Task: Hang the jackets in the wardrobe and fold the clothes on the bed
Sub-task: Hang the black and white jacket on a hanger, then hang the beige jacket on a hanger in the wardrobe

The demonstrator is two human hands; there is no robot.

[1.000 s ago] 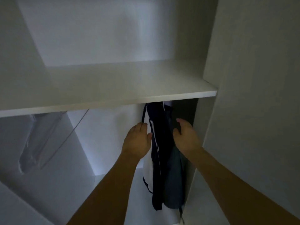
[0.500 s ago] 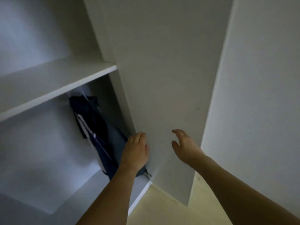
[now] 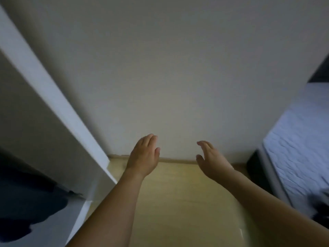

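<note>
My left hand [image 3: 144, 156] and my right hand [image 3: 211, 160] hover empty in front of me, fingers straight and relaxed, over the floor near the wall. The dark jacket [image 3: 26, 202] hangs inside the wardrobe [image 3: 44, 132] at the lower left, well away from both hands. The bed [image 3: 300, 139] with its light quilted cover lies at the right. A dark piece of clothing [image 3: 320, 205] shows blurred at the bed's near edge.
A plain white wall [image 3: 178, 68] fills the view ahead, with a skirting strip at its foot. The light wooden floor [image 3: 178, 202] runs between the wardrobe's open white door edge [image 3: 58, 102] and the dark bed frame [image 3: 256, 170].
My view has swung right, from the wardrobe interior to the wall and bed. Both hands have let go of the hanging jacket and pulled out of the wardrobe, empty.
</note>
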